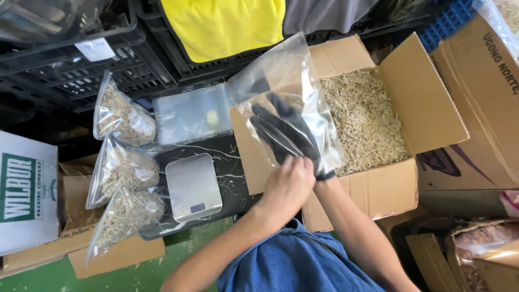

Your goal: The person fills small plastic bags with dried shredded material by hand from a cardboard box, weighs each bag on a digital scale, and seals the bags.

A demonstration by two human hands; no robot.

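Clear empty plastic bag [286, 81] held up at frame centre, over open cardboard box of pale dried fish [365, 121]. Black-gloved right hand [284, 132] pushed inside bag, fingers spread. Bare left hand [289, 184] pinching bag mouth at right wrist. Silver digital scale [193, 186] lower left, three filled bags [125, 173] beside.

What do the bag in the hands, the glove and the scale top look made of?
The clear empty bag looks like thin glossy plastic film: see-through, creased, with glare. The black glove on the right hand inside it seems matte knit fabric, possibly coated. The small square scale top looks like brushed metal, grey and evenly dull.
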